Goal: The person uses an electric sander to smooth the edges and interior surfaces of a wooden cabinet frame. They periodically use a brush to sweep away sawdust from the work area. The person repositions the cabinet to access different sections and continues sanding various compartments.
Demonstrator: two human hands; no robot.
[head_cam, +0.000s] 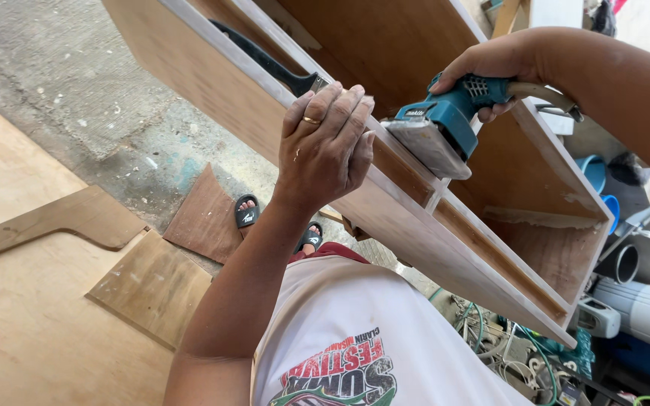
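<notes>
A long open plywood cabinet (445, 248) with pale sanded front edges runs across the view from upper left to lower right. My left hand (325, 146), a ring on one finger, rests fingers-down over the cabinet's front rail. My right hand (494, 68) grips the top of a teal electric palm sander (445, 124). The sander's flat grey pad faces the rail just right of my left hand, tilted against a divider. A black-handled tool (265, 60) lies inside the cabinet behind my left hand.
Plywood offcuts (152, 286) lie on a large plywood sheet (16, 323) and the concrete floor (92, 98) at left. My sandalled feet (247, 212) stand below. Grey pipes (641, 301), blue buckets (592, 171), cables and tools crowd the lower right.
</notes>
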